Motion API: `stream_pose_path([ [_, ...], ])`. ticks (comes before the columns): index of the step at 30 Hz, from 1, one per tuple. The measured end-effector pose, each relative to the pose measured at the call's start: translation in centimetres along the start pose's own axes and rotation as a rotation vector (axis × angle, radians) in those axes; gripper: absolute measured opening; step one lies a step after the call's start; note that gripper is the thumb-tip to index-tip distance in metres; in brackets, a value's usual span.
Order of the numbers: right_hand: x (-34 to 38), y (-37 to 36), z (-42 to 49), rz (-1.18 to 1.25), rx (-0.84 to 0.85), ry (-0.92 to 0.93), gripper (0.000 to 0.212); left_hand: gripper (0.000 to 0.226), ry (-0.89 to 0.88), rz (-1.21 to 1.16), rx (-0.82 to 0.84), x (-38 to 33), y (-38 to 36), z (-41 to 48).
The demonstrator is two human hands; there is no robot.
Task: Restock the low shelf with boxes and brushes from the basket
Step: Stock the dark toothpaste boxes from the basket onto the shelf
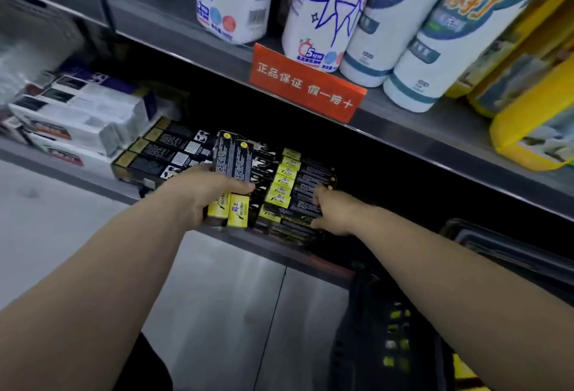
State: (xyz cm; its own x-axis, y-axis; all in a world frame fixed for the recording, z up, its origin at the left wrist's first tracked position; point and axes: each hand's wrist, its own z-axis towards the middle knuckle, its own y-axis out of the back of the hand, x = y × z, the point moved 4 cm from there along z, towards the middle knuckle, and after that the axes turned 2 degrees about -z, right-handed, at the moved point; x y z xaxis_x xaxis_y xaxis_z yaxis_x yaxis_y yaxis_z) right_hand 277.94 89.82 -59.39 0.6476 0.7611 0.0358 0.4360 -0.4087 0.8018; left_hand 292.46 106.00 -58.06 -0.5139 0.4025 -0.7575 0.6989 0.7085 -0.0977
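Shelf [93, 180]: low; front edge runs under both hands; dark open room above and behind the stack [289, 185].
Basket [388, 328]: lower right, below the shelf edge; yellow shows through its mesh.
Stack: black-and-yellow boxes at the front edge; right hand [334, 212] grips its near end, fingers curled.
Boxes [233, 170]: two, side by side, tilted up; clasped in the left hand [202, 194], just left of the stack.

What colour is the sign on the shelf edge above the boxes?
Orange-red sign with white characters; head view.
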Motion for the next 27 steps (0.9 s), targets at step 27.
stream_pose_path([
  [27,3.6,5.3,-4.1,0.04,-0.451,0.535,0.076,0.055,0.04,0.05,0.358,0.0,-4.2,-0.8],
])
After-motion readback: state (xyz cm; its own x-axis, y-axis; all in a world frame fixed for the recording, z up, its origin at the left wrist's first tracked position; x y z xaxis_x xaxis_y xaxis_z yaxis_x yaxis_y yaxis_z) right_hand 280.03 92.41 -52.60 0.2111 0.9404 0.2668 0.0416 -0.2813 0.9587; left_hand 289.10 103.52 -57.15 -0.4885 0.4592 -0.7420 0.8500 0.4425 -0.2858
